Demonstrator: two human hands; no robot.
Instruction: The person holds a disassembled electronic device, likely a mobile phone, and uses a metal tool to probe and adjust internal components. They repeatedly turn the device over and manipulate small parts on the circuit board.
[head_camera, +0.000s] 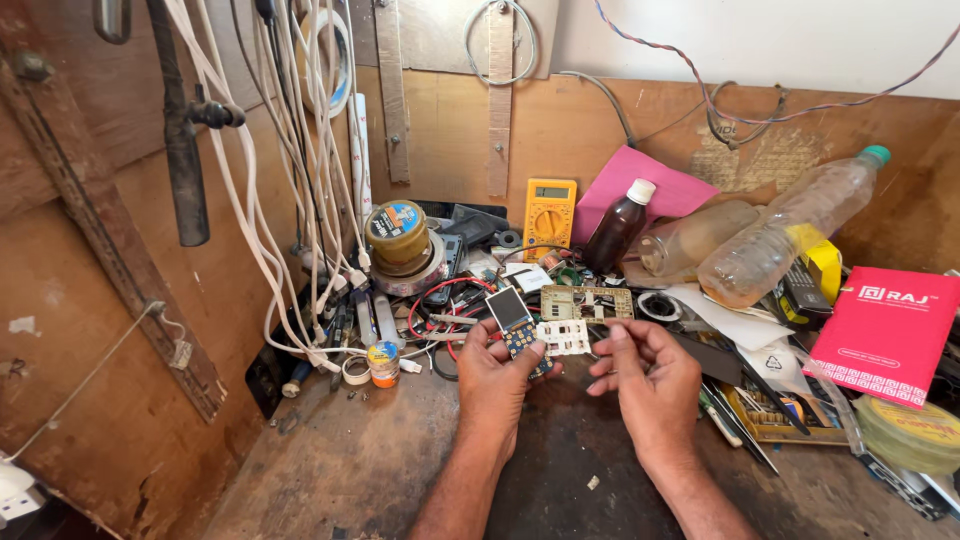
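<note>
Gripping a bare phone circuit board (517, 325), left hand (495, 375); right hand (650, 375) pinches something unseen.

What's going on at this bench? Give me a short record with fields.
place: cluttered wooden bench
left hand: holds a small phone board with its screen
right hand: pinches something too small to tell
between hands: white keypad
behind: yellow multimeter, brown bottle, tape rolls
right side: clear plastic bottles, red booklet
left wall: white cables

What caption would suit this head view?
Left hand holds a bare phone circuit board; right hand pinches something small over a cluttered workbench.
</note>
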